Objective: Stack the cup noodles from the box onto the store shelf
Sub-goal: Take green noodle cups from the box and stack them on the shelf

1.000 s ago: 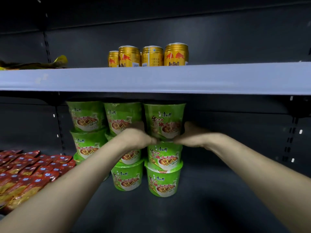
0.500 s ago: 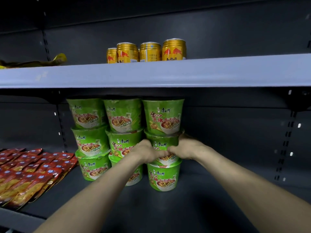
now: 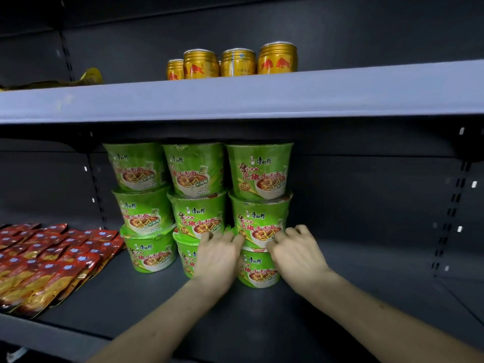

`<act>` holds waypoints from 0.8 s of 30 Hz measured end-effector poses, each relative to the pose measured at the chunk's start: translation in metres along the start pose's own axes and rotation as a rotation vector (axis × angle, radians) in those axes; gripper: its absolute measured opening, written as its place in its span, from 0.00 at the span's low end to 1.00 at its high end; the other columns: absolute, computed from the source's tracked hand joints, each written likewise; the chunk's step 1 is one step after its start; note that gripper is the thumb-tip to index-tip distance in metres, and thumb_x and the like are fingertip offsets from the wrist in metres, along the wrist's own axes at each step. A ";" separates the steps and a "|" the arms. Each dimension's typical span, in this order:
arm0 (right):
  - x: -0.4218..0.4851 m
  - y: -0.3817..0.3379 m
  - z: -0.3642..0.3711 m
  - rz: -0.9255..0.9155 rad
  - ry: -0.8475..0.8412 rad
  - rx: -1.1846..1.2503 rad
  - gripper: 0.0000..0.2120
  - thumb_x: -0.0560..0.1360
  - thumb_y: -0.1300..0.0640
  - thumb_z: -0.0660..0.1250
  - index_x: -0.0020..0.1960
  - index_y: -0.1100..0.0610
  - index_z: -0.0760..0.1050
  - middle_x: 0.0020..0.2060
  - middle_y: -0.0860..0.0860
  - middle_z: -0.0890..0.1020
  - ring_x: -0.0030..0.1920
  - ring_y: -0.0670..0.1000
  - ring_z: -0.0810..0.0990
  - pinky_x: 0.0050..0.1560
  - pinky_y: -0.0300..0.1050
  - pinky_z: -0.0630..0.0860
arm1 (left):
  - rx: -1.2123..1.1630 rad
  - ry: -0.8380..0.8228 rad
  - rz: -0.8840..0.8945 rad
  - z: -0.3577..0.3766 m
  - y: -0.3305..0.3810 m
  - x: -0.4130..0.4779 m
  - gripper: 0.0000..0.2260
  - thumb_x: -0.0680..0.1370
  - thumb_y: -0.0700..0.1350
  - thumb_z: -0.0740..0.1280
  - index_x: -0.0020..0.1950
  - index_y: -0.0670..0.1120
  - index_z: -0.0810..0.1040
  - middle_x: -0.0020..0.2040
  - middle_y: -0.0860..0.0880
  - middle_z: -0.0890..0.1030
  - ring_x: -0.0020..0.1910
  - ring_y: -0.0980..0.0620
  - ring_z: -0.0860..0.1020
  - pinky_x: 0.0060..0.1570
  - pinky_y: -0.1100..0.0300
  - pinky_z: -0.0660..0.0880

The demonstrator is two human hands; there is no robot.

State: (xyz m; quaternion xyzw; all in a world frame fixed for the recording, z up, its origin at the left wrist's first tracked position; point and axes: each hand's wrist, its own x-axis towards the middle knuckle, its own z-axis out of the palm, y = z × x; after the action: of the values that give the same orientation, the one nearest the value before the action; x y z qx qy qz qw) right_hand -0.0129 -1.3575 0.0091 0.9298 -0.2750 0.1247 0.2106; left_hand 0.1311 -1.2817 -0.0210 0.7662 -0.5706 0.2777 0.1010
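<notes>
Change: both hands sit lower than a second ago, down from the base of the top cup [image 3: 259,171] to the seam under the middle cup [image 3: 258,218]; the stack keeps its shape.
View: head camera, looking into a dark store shelf bay.
Cup noodles [image 3: 196,174]: green tubs, three columns side by side, three high, standing upright on the lower shelf [image 3: 353,297]; top tubs reach close under the upper shelf [image 3: 262,95].
Working column: the one furthest right in view: top cup, middle cup, bottom cup [image 3: 258,271], each seated on the one below.
Left hand [image 3: 217,256]: back of hand to camera, in front of the bottom tub of the centre column and hiding most of it.
Left grip: fingers [image 3: 230,238] loosely bent, tips resting on the lower left of the middle cup; not wrapped round it.
Right hand [image 3: 297,255]: at the lower right of the middle cup, over the rim of the bottom cup.
Right grip: fingers [image 3: 293,231] curled with knuckles up, tips against the cup; cannot tell whether they pinch it.
Box: not in view.
Red sachets [image 3: 52,260]: overlapping rows on the lower shelf, left of the tubs.
Gold cans [image 3: 238,62]: four upright on the upper shelf, above the tubs.
Yellow wrapper [image 3: 89,76]: lying flat on the upper shelf, far left.
</notes>
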 end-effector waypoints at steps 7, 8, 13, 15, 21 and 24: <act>0.001 -0.001 0.013 0.006 0.060 0.049 0.21 0.38 0.59 0.82 0.25 0.55 0.75 0.22 0.50 0.75 0.21 0.52 0.74 0.23 0.38 0.69 | -0.111 0.139 0.061 0.016 -0.007 -0.004 0.18 0.57 0.46 0.82 0.37 0.48 0.75 0.30 0.52 0.77 0.29 0.50 0.78 0.31 0.58 0.74; 0.003 0.001 0.018 0.005 0.062 0.085 0.21 0.38 0.59 0.83 0.26 0.55 0.75 0.22 0.49 0.76 0.21 0.51 0.74 0.22 0.37 0.68 | -0.117 0.134 0.069 0.017 -0.007 -0.004 0.18 0.57 0.46 0.82 0.36 0.48 0.74 0.30 0.52 0.76 0.28 0.50 0.77 0.30 0.59 0.72; 0.000 -0.012 0.006 -0.066 -0.059 0.010 0.08 0.67 0.57 0.75 0.44 0.58 0.79 0.41 0.54 0.83 0.41 0.55 0.82 0.37 0.40 0.67 | -0.182 0.111 0.105 0.019 -0.008 -0.002 0.17 0.59 0.45 0.82 0.32 0.47 0.73 0.27 0.51 0.74 0.26 0.50 0.75 0.26 0.62 0.68; 0.002 -0.013 0.010 -0.046 -0.157 -0.037 0.08 0.77 0.62 0.62 0.55 0.58 0.77 0.52 0.55 0.81 0.53 0.57 0.79 0.44 0.44 0.64 | -0.201 0.068 0.111 0.017 -0.010 -0.001 0.14 0.64 0.45 0.79 0.33 0.46 0.73 0.29 0.50 0.76 0.30 0.48 0.77 0.29 0.60 0.69; 0.008 -0.018 0.015 0.005 -0.214 -0.097 0.10 0.78 0.62 0.61 0.56 0.57 0.76 0.53 0.54 0.81 0.54 0.57 0.78 0.51 0.46 0.69 | -0.188 0.019 0.102 0.011 -0.012 -0.001 0.09 0.81 0.49 0.60 0.50 0.45 0.75 0.50 0.46 0.79 0.51 0.46 0.75 0.49 0.55 0.68; 0.007 -0.026 0.017 -0.003 -0.195 -0.079 0.09 0.79 0.59 0.60 0.56 0.57 0.76 0.53 0.54 0.81 0.54 0.57 0.78 0.53 0.45 0.68 | -0.110 -0.097 0.084 0.014 -0.019 -0.005 0.12 0.81 0.51 0.58 0.55 0.45 0.75 0.54 0.47 0.78 0.56 0.46 0.75 0.52 0.55 0.68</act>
State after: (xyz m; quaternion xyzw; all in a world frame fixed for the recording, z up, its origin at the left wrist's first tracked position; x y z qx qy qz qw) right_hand 0.0094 -1.3492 -0.0119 0.9290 -0.2973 0.0226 0.2194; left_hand 0.1515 -1.2776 -0.0321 0.7474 -0.6210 0.2125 0.1033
